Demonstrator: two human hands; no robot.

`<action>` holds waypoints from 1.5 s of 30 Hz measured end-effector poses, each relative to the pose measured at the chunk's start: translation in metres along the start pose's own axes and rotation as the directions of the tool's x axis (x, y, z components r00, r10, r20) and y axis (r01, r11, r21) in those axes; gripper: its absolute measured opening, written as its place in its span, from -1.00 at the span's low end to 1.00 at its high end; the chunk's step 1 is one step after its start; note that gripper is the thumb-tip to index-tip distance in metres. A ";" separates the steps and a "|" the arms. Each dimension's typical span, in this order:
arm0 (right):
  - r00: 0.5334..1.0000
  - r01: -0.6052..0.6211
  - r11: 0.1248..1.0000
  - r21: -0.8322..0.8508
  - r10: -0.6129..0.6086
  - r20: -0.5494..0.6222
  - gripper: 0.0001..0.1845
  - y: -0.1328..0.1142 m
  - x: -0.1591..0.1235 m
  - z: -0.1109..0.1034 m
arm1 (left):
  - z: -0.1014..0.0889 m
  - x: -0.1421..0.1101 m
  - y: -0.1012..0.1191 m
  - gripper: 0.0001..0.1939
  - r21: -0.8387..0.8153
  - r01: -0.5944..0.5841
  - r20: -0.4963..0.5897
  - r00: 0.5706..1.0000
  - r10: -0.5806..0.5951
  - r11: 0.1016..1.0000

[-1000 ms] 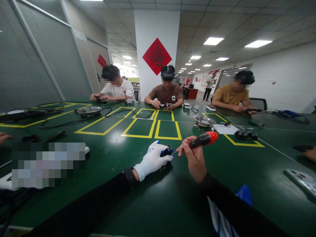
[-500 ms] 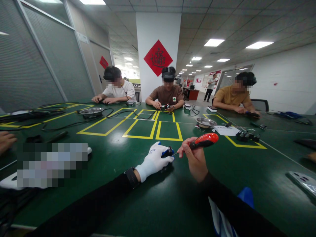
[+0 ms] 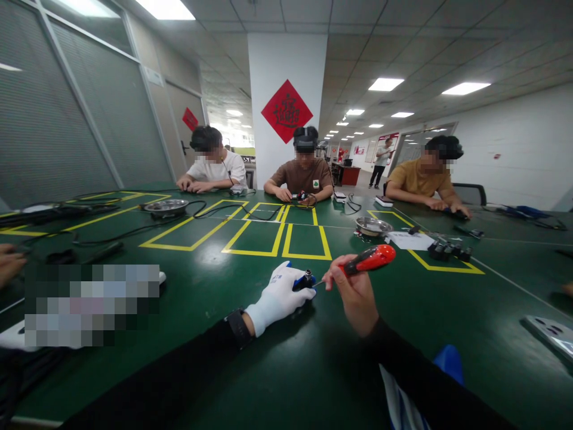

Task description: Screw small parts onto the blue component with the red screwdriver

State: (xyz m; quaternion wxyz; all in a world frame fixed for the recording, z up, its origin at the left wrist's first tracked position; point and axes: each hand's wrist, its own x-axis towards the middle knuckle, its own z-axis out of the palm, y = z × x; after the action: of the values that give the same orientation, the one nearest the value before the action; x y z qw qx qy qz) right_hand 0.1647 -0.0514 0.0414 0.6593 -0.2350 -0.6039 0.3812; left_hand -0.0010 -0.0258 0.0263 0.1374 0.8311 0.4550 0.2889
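Observation:
My left hand (image 3: 278, 295), in a white glove, rests on the green table (image 3: 250, 370) and is closed around a small dark and blue part (image 3: 305, 279) with a metal tip. My bare right hand (image 3: 353, 292) grips a screwdriver (image 3: 364, 261) with a red and black handle. Its thin shaft points left and down, and its tip meets the small part. Both my sleeves are black.
Three people sit across the table, each handling small items. Yellow tape rectangles (image 3: 280, 236), black cables (image 3: 134, 227) and two metal bowls (image 3: 372, 226) lie between us. Small black parts (image 3: 445, 251) and paper sit at the right. Another person's hand (image 3: 9, 263) shows at the left edge.
The view has tilted slightly, so everything sits a little lower in the picture. My hands stay together on the part and screwdriver, with hardly any movement.

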 end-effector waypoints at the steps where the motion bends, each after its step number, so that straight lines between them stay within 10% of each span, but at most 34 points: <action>1: 1.000 -0.007 1.000 0.027 0.008 -0.012 -0.91 0.001 0.000 0.000 | 0.000 0.000 0.000 -0.75 0.001 0.002 -0.002 1.000 -0.002 1.000; 17: 0.997 -0.065 0.997 -0.039 0.064 -0.033 -0.79 -0.001 -0.004 0.002 | 0.001 -0.001 0.000 -0.75 -0.021 0.041 -0.048 0.998 -0.042 0.999; 25: 0.998 0.036 0.858 -0.512 -0.059 -0.029 -0.79 -0.003 -0.004 -0.007 | 0.003 -0.001 -0.002 -0.76 0.016 0.018 -0.053 0.998 -0.018 1.000; 45: 0.999 -0.002 0.886 -0.463 -0.016 -0.034 -0.81 0.003 -0.010 -0.005 | 0.011 -0.001 -0.012 -0.67 0.058 -0.057 -0.099 0.993 0.063 0.997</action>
State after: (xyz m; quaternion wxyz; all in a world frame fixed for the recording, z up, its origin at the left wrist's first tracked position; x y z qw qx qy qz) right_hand 0.1691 -0.0567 0.0328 0.5968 -0.3903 -0.6658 0.2196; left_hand -0.0034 -0.0198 0.0112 0.0826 0.8321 0.4440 0.3219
